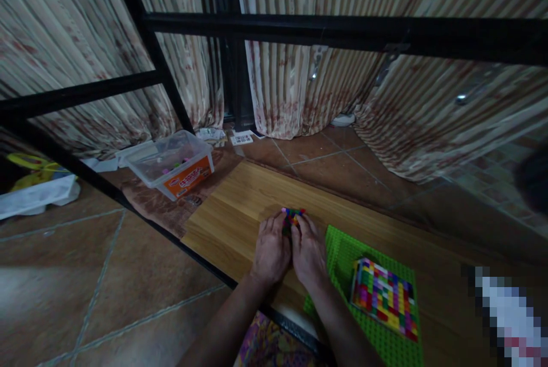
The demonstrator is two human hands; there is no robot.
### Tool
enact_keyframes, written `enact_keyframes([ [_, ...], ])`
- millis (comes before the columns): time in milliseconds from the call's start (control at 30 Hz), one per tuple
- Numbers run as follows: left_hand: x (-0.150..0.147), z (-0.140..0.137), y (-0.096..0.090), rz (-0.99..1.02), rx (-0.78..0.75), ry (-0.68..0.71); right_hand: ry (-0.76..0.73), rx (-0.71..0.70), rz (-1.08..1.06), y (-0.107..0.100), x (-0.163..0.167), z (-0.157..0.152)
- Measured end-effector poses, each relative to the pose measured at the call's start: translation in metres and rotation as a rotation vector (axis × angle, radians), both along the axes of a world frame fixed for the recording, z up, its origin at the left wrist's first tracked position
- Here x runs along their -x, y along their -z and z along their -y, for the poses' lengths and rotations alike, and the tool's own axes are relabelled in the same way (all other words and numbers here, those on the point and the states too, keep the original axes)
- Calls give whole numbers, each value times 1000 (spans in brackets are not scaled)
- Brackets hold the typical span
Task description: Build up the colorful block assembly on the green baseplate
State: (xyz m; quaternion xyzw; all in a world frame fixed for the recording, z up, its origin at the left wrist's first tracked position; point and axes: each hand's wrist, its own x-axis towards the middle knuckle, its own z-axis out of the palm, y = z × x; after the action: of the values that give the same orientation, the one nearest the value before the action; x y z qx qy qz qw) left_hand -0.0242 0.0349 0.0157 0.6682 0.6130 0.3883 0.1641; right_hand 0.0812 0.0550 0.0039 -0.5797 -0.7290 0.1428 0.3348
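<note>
A small cluster of coloured toy bricks [293, 217] rests on the wooden table between my two hands. My left hand [272, 246] is closed against its left side, fingers curled and partly hidden behind the bricks. From the right, my right hand [309, 248] grips the same cluster, with the thumb and fingers pressed on it. Just beyond my right wrist lies a green studded baseplate [342, 241]. On it sits a thick rectangular block of many-coloured bricks [385, 295].
The wooden table [231, 207] runs lengthwise before me. Past its left end, a clear plastic tub [175, 156] with an orange label holds loose bricks. A black metal frame [265, 27] and striped curtains [282, 81] stand behind. Something pixelated [509, 310] is at the right.
</note>
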Motion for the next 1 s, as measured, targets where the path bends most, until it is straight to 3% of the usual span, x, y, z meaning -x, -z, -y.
enact_keyframes([
  [133,0,11,-2,103,6,18,-60,20,-122,-2,-4,9],
  [267,9,13,-3,187,9,-1,21,-17,-159,-10,-13,-1],
  [400,25,-7,-4,101,26,-57,89,-20,-96,-13,-15,-25],
  [600,35,-46,-5,-144,69,85,62,-11,123,-6,-13,-42],
  [767,34,-49,1,-172,63,121,-10,-11,178,-4,-17,-38],
  [1000,36,-45,-1,-55,44,128,-26,-15,141,-4,-21,-28],
])
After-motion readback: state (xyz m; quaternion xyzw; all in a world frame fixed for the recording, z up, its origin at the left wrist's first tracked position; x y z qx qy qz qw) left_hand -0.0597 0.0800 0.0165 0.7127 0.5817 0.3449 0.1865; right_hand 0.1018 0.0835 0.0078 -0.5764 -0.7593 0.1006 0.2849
